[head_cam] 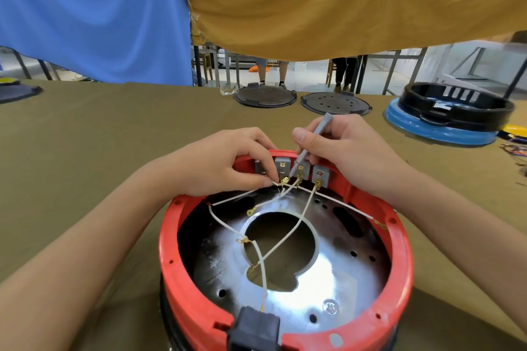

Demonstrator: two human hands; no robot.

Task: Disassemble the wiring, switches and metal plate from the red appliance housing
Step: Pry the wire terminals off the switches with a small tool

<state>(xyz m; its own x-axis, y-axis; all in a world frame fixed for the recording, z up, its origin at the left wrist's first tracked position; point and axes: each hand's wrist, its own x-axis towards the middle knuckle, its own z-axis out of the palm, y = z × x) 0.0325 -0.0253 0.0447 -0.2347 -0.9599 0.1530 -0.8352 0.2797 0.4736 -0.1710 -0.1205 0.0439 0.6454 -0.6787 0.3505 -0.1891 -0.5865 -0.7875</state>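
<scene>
The red housing [285, 265] sits open side up on the cloth-covered table [85, 151], right in front of the person. Both forearms reach in over its far rim. The left hand [228, 162] curls down, thumb and fingertips pinching a white wire [275, 183] by the grey switches [299, 169]. The right hand [345, 151] grips a grey tool [312, 142] like a pen, tip down at a brass terminal [285, 180]. The metal plate [328, 273] lies inside, wires crossing over it.

My left hand [228, 162] pinches with curled fingers [263, 181]; my right hand [342, 148] grips pen-style, both forearms reaching forward.
</scene>
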